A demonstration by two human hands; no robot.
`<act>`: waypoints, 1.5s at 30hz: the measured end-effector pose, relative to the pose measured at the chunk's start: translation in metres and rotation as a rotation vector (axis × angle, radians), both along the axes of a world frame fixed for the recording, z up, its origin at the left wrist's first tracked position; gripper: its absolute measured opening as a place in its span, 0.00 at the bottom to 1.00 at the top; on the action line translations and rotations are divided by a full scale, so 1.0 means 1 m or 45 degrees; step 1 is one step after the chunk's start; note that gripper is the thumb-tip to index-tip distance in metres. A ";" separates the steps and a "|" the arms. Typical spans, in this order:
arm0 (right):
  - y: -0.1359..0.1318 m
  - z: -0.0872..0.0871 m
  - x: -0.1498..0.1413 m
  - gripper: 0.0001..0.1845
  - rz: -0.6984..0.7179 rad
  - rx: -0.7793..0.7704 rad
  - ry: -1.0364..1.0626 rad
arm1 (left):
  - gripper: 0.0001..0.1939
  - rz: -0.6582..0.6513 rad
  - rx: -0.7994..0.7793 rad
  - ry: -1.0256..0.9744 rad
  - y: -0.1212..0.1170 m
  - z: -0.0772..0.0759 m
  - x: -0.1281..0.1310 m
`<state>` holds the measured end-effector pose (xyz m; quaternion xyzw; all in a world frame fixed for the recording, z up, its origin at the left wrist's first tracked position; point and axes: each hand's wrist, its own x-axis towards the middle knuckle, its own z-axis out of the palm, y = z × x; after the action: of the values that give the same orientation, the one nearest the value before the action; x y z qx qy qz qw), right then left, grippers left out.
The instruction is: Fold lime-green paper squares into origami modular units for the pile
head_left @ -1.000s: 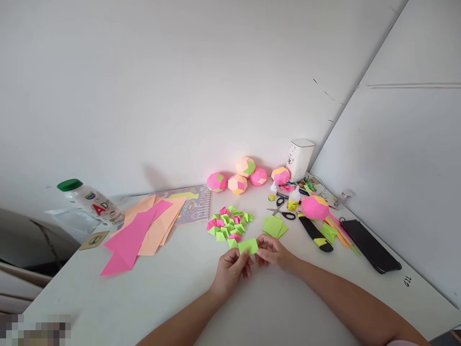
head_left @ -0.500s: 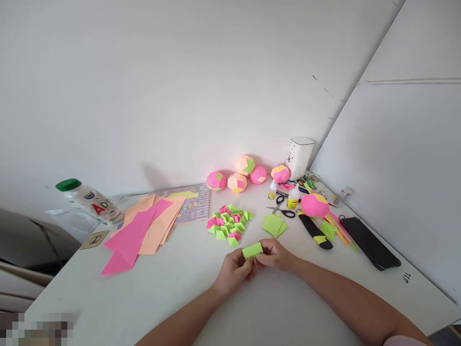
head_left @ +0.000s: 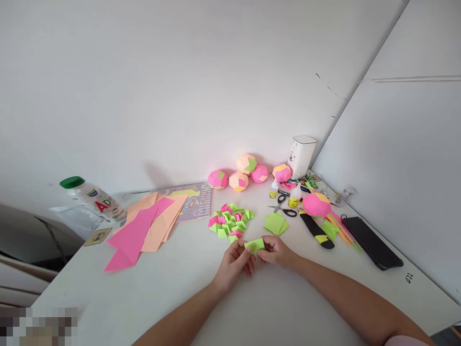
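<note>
A small folded piece of green paper (head_left: 255, 245) is held up between both hands above the front middle of the table. My left hand (head_left: 233, 266) pinches its left end, thumb on the near face. At its right end, my right hand (head_left: 277, 253) grips with thumb and fingers; part of those fingers is hidden. Just beyond the left hand lies a heap of small folded green and pink paper pieces (head_left: 230, 221). A short stack of flat green paper squares (head_left: 275, 224) lies just past the right hand.
Scissors (head_left: 284, 208), glue bottles (head_left: 294, 197), a black-and-yellow cutter (head_left: 317, 230) and a black phone (head_left: 370, 242) lie to the right. Several paper balls (head_left: 238, 181) line the wall. Pink paper (head_left: 140, 230), a notebook (head_left: 196, 204) and a bottle (head_left: 95, 199) are left.
The left thumb has shifted up onto the near face of the green paper, and the paper is tilted slightly differently. The whole view has shifted a little.
</note>
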<state>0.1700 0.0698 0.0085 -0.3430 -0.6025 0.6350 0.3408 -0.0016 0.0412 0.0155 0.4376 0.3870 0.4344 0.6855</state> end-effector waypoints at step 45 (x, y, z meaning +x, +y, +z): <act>0.004 -0.005 -0.001 0.13 -0.135 0.081 -0.033 | 0.17 0.042 -0.016 0.012 0.000 0.000 0.000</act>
<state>0.1694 0.0736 0.0034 -0.3717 -0.6077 0.5921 0.3768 -0.0020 0.0410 0.0156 0.4289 0.4001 0.4413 0.6791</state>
